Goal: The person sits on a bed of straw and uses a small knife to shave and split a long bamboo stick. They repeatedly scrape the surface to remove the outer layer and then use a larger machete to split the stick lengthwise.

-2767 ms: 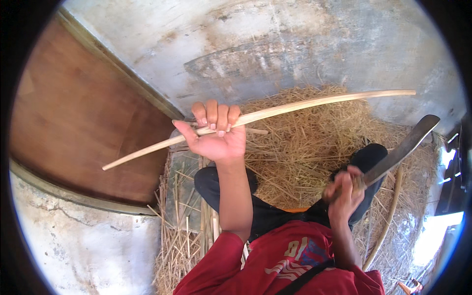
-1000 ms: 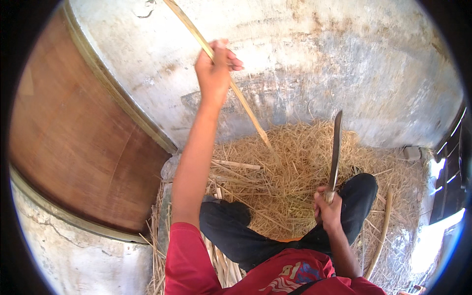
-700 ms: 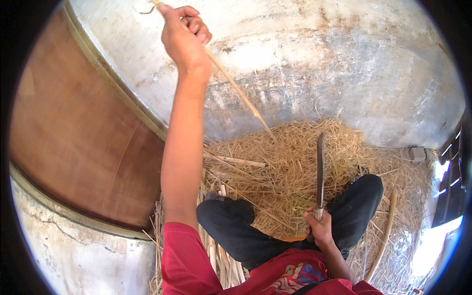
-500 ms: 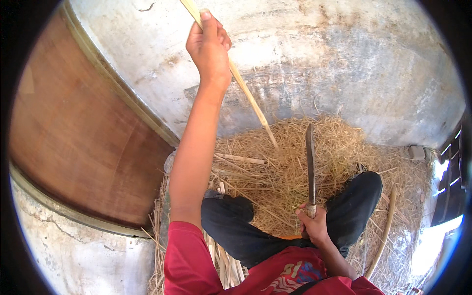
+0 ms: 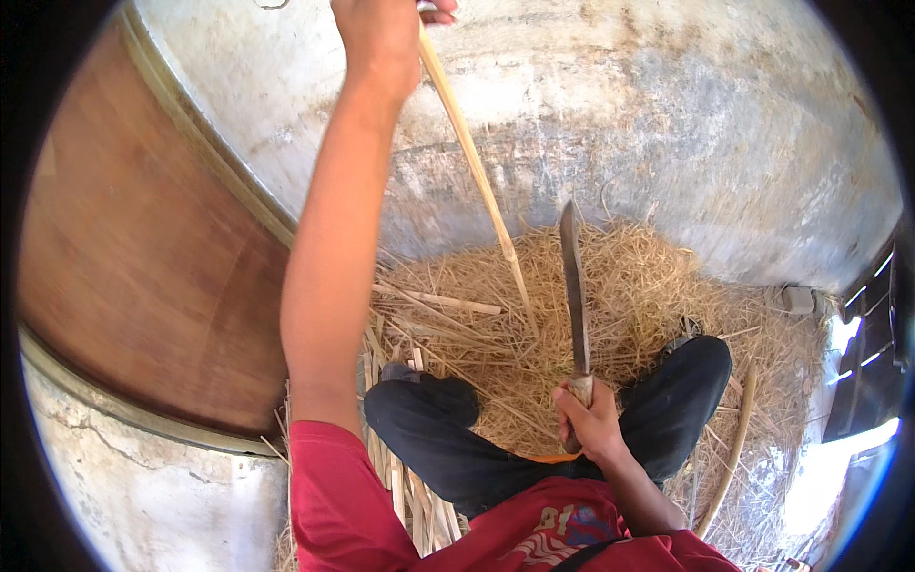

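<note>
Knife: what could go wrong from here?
1. The knife is bare-bladed and upright in the right hand, close to the right leg; a slip could cut it.
2. The strip slants down with its lower end at loose straw, which may give poor footing if pushed on.
3. The left hand is partly cut off by the top edge, so its clearance could be misjudged from this view.

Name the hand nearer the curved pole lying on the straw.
Right. The right hand, gripping the machete, is left of the curved pole; the left hand is much farther, at the picture's top.
</note>
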Available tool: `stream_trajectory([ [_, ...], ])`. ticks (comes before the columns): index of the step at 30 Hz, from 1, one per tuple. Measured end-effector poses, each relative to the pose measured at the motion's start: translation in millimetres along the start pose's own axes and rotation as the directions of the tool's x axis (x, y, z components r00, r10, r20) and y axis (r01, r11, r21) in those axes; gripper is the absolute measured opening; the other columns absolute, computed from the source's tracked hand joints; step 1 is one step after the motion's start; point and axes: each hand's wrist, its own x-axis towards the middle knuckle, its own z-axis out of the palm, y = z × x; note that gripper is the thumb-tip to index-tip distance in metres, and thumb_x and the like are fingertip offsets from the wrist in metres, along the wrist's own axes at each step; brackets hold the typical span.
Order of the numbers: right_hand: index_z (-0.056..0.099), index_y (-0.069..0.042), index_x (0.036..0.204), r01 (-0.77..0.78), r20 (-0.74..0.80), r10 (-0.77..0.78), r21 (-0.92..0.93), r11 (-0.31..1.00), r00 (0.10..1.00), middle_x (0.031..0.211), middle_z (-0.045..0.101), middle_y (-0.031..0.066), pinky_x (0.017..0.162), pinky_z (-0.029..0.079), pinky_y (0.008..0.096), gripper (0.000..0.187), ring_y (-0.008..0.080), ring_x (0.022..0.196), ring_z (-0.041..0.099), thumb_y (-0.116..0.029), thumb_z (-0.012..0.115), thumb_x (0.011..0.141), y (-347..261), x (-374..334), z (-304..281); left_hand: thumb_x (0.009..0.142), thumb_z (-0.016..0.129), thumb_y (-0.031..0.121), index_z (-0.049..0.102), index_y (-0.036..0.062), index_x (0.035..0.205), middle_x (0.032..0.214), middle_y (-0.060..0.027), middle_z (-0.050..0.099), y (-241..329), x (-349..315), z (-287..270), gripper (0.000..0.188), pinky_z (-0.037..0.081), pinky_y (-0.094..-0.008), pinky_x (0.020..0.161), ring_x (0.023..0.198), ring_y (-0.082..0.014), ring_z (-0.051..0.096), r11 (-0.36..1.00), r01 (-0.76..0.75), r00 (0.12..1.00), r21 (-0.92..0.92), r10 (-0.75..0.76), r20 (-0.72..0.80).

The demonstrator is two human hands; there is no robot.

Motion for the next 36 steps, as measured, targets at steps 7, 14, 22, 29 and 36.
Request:
stream_trajectory([
  [7,0.050,0.000,0.095,0.123,0.225,-0.130,0.044,0.991,0.966,0.059,0.052,0.0012,0.036,0.038,0.0239,0.021,0.0076,0.041,0.049,-0.018,0.061,0.092,-63.8,25.0,67.4,0.100,0.046,0.035,0.046,0.0114,0.075,0.054,0.0058,0.032,-20.4,-3.0,2.3,0.034,0.026,-0.0229,0.039,0.043,-0.0065,0.030,0.996,0.037,0.991,0.084,-0.026,-0.131],
  [14,0.050,0.008,0.102,0.381,0.134,-0.370,-0.068,0.922,0.919,0.075,0.061,0.0202,0.067,0.049,0.0406,0.032,0.0318,0.070,0.063,-0.015,0.064,0.083,-84.8,64.9,127.6,0.101,0.034,0.046,0.040,0.0076,0.077,0.058,0.0023,0.026,-37.0,-23.8,-29.7,0.046,0.019,-0.0264,0.045,0.049,-0.0105,0.018,0.999,0.045,0.995,0.030,-0.042,-0.092],
  [22,0.051,0.006,0.106,0.366,0.060,-0.361,-0.176,0.914,0.930,0.076,0.061,0.0236,0.061,0.049,0.0404,0.035,0.0343,0.069,0.064,-0.008,0.061,0.076,34.4,93.9,126.6,0.095,0.042,0.026,0.035,0.0091,0.070,0.058,0.0002,0.024,-54.0,-40.2,-82.2,0.031,0.017,-0.0268,0.043,0.049,-0.0123,0.016,1.000,0.005,0.995,-0.018,-0.007,-0.097],
  [29,0.053,0.003,0.099,0.363,0.188,-0.349,-0.047,0.931,0.918,0.071,0.059,0.0148,0.061,0.047,0.0350,0.027,0.0237,0.064,0.058,-0.006,0.061,0.075,-37.9,82.3,158.6,0.090,0.045,0.019,0.032,0.0078,0.069,0.060,-0.0032,0.024,-49.5,-37.8,-100.5,0.027,0.019,-0.0280,0.046,0.051,-0.0136,0.019,0.998,-0.044,0.969,0.052,0.055,-0.240],
  [36,0.054,-0.002,0.091,0.044,-0.044,-0.058,-0.268,0.962,0.997,0.068,0.055,0.0045,0.054,0.043,0.0293,0.019,0.0123,0.059,0.051,-0.004,0.061,0.074,109.9,103.5,100.4,0.087,0.042,0.014,0.044,-0.0041,0.084,0.086,-0.0178,0.051,-66.7,-8.6,-150.8,0.019,0.049,-0.0358,0.063,0.076,-0.0255,0.053,0.957,0.071,0.945,-0.281,0.025,0.325],
])
